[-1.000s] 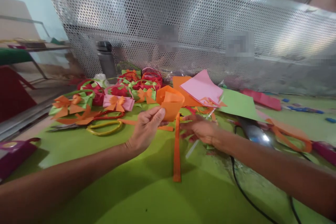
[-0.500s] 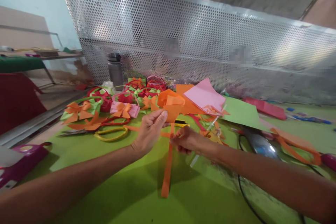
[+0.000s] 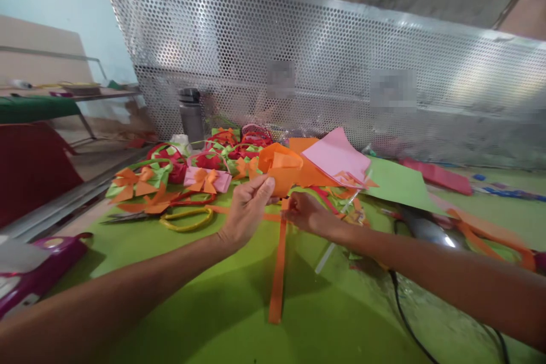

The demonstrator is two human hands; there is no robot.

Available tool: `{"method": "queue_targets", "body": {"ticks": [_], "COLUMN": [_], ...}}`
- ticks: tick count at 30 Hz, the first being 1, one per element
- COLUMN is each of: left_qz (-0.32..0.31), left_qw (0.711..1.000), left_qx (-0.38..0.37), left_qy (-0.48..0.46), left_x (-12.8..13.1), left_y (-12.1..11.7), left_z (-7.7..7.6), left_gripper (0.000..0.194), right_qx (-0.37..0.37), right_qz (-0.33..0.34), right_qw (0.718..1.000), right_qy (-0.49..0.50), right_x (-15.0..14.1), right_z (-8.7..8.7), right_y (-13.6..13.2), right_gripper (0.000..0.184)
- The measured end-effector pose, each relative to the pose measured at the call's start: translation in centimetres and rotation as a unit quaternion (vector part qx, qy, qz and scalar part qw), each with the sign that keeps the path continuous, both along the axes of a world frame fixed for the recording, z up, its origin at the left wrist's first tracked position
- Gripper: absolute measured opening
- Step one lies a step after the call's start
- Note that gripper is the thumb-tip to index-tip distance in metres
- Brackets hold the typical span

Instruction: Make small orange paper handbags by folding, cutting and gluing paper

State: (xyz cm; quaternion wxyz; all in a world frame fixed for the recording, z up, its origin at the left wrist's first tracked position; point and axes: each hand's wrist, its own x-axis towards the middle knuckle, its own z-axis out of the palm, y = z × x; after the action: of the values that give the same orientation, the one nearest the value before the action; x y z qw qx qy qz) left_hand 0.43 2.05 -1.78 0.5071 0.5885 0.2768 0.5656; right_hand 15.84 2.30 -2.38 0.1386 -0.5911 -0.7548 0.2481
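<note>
My left hand (image 3: 248, 205) pinches a small folded orange paper basket (image 3: 282, 172) between thumb and fingers, holding it above the green table. Just below and right of it, my right hand (image 3: 303, 211) has its fingers closed on the upper part of a long orange paper strip (image 3: 278, 273), which hangs down from them. Whether the strip touches the basket cannot be made out. Another orange strip (image 3: 222, 210) lies behind my left hand. Left of that are scissors with a yellow handle (image 3: 186, 220) and an orange paper bow (image 3: 149, 200).
Several small paper baskets with bows (image 3: 207, 180) stand at the back left, near a grey bottle (image 3: 191, 116). Pink sheets (image 3: 339, 153) and a green sheet (image 3: 396, 185) lie behind my right arm. A purple tape dispenser (image 3: 55, 261) sits left; a black cable (image 3: 401, 307) runs right. Perforated metal panel (image 3: 333, 40) behind.
My right hand has moved left from beside the strip and closed on its upper part just under the basket. My left hand still holds the basket. The camera view has shifted slightly.
</note>
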Motion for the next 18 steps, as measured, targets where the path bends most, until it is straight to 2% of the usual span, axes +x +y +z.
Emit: {"method": "queue_targets", "body": {"ticks": [2, 6, 9, 11, 14, 18], "left_qz": [0.007, 0.02, 0.018, 0.017, 0.016, 0.011], "left_qw": [1.0, 1.0, 1.0, 1.0, 1.0, 0.999], "left_qx": [0.006, 0.015, 0.011, 0.007, 0.002, -0.017], "left_qy": [0.001, 0.001, -0.009, -0.011, -0.011, -0.036], "left_x": [-0.1, -0.2, -0.2, -0.1, 0.0, 0.1], "left_y": [0.1, 0.3, 0.3, 0.3, 0.2, 0.4], "left_z": [0.2, 0.4, 0.4, 0.3, 0.2, 0.2], "left_gripper": [0.027, 0.028, 0.027, 0.027, 0.028, 0.027], "right_qx": [0.034, 0.025, 0.018, 0.016, 0.019, 0.017], "right_qz": [0.052, 0.197, 0.242, 0.234, 0.188, 0.109], "right_qw": [0.998, 0.98, 0.97, 0.972, 0.982, 0.993], "right_qy": [-0.001, -0.011, -0.017, -0.016, -0.003, 0.043], "right_x": [-0.1, -0.7, -1.0, -1.0, -0.5, 0.4], "right_z": [0.4, 1.2, 1.6, 1.6, 1.2, 0.7], "right_y": [-0.9, -2.7, -3.3, -3.4, -3.4, -3.8], "right_gripper": [0.016, 0.01, 0.022, 0.03, 0.032, 0.016]}}
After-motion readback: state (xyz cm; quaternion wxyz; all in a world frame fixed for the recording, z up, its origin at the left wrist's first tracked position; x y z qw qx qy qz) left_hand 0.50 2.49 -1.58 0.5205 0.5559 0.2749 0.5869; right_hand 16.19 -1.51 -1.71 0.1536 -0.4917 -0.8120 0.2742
